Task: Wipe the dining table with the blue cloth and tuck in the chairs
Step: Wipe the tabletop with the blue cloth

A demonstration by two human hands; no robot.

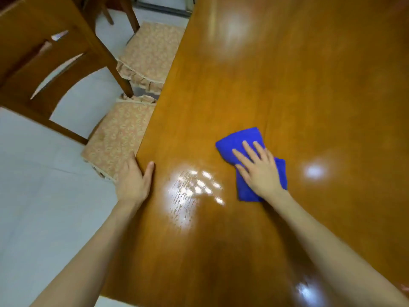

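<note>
Wiping with the right hand (257, 171): reaches in from the lower right on a bare, nearly straight forearm, lies palm down, and presses flat on the blue cloth (240, 138). Fingers straight and slightly spread, pointing away and a little left, none curled round the fabric. Holds nothing, only bears down on it.

Lying bunched on the dining table (298, 89), toward the near left part of the glossy brown top, with folds showing ahead of the fingertips and beside the wrist on the right.

Bracing with the left hand (132, 180) at the table's left edge: comes up from the lower left on a bare forearm, sets the thumb flat on the top and the palm against the edge. Shows one finger straight along the edge, hides the others below it. Looks relaxed rather than clenched, touching the table without gripping it.

Between the two hands, a streaky damp patch (188, 196) catching bright light.

Along the left side, two chairs with patterned, frilled seat cushions, the near one (117, 138) just beside the left hand, the far one (150, 52) beyond it, both seats partly under the table edge. Further left, a wooden chair back (44, 69) over pale floor tiles (33, 185).
</note>
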